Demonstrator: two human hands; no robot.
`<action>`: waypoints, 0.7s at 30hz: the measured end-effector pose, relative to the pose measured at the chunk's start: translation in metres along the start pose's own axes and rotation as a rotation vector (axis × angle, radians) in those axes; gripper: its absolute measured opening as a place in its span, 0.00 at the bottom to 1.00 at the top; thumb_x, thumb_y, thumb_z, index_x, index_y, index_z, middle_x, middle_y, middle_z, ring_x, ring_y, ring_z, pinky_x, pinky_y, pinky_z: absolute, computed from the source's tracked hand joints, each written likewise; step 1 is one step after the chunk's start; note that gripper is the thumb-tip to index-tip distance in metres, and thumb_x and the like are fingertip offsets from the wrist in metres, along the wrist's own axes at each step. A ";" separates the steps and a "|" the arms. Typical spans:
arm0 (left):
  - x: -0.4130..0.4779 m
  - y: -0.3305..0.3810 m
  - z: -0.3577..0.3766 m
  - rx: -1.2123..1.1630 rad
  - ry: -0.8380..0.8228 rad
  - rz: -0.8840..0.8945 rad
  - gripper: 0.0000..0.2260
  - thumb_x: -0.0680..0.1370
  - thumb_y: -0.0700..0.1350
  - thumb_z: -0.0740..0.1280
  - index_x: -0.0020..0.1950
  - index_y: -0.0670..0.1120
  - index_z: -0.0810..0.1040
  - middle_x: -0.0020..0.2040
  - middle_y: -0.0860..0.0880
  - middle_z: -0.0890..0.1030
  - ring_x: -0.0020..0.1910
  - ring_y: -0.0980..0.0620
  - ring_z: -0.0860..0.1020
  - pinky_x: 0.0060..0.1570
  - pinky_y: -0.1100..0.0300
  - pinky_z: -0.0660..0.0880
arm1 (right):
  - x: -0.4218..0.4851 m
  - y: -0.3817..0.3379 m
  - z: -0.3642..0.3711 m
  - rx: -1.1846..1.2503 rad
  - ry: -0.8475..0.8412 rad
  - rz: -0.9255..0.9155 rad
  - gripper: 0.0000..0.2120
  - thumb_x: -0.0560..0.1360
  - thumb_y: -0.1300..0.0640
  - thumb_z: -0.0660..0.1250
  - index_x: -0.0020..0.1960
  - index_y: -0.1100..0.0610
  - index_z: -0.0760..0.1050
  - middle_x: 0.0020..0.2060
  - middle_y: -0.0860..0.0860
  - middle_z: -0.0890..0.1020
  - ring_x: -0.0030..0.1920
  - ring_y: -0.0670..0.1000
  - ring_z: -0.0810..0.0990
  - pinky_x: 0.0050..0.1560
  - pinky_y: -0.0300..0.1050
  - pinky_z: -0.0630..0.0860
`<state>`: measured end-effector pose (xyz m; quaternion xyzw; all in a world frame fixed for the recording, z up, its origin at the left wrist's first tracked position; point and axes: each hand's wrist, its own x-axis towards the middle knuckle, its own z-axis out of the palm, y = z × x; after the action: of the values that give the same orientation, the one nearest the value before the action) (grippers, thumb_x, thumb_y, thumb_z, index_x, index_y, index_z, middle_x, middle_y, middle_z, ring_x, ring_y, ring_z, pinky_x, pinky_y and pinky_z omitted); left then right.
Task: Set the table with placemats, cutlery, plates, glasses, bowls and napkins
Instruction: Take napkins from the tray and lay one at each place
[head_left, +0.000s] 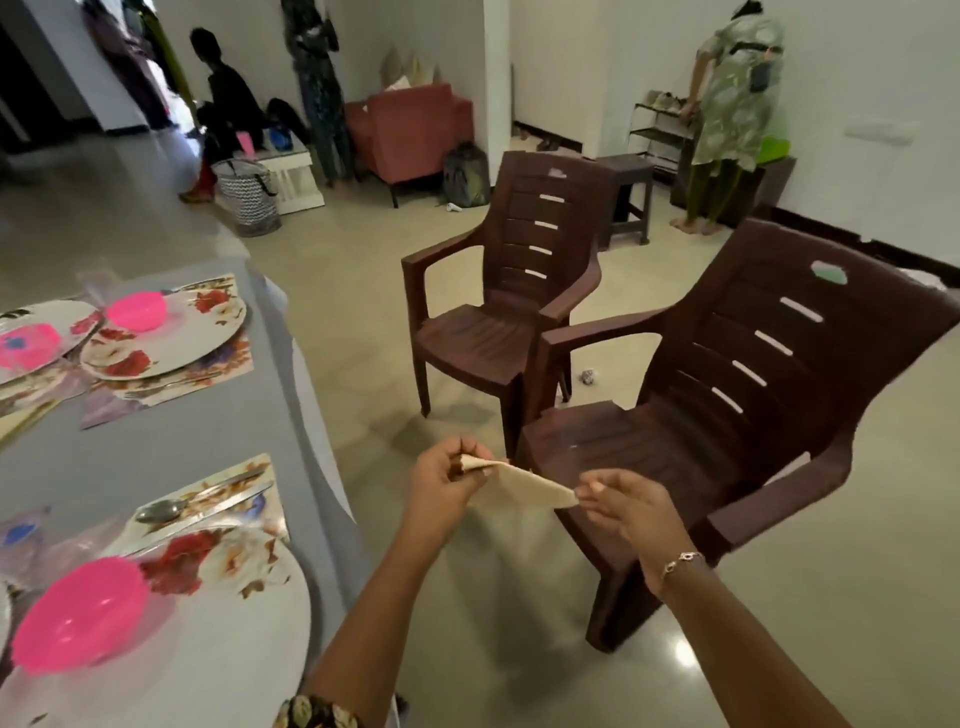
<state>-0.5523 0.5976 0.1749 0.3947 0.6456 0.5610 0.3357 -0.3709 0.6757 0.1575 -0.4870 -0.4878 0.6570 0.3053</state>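
Note:
A folded cream napkin (524, 483) is stretched between my hands, off the table's right side and above the floor. My left hand (447, 480) pinches its left end and my right hand (626, 506) pinches its right tip. On the grey table (208, 426) at the left, a near placemat (228, 499) carries a floral plate (234, 613), a pink bowl (78, 616), a spoon (161, 512) and a knife (228, 501). A far placemat (218, 364) bears another floral plate (171, 338) with a pink bowl (137, 310).
Two brown plastic chairs stand right of the table, one near (727, 415) and one further back (519, 291). People, a red armchair (410, 135), bags and a shoe rack (660, 135) fill the far room. A third plate (41, 332) with a pink bowl lies at the left edge.

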 end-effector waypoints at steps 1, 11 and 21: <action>0.006 0.003 -0.001 0.002 -0.006 0.021 0.11 0.72 0.28 0.64 0.38 0.44 0.75 0.37 0.43 0.79 0.37 0.61 0.77 0.40 0.67 0.71 | 0.008 -0.009 0.001 -0.041 -0.026 -0.059 0.07 0.76 0.66 0.62 0.46 0.58 0.78 0.40 0.54 0.82 0.44 0.50 0.81 0.45 0.37 0.78; 0.056 0.007 -0.037 -0.742 -0.051 0.094 0.07 0.64 0.37 0.66 0.28 0.46 0.73 0.28 0.48 0.72 0.34 0.49 0.76 0.59 0.49 0.73 | 0.091 -0.045 0.066 -0.064 -0.569 0.271 0.13 0.78 0.56 0.60 0.55 0.64 0.75 0.43 0.55 0.81 0.41 0.49 0.80 0.47 0.43 0.77; 0.099 -0.025 -0.122 -1.015 0.199 0.208 0.09 0.63 0.42 0.75 0.30 0.46 0.75 0.38 0.46 0.80 0.49 0.44 0.81 0.59 0.50 0.75 | 0.151 -0.052 0.192 0.069 -1.004 0.478 0.18 0.66 0.53 0.72 0.53 0.59 0.80 0.42 0.54 0.84 0.40 0.50 0.84 0.36 0.43 0.80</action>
<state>-0.7084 0.6283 0.1689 0.1892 0.2788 0.8681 0.3645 -0.6058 0.7598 0.1639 -0.2012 -0.4274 0.8750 -0.1063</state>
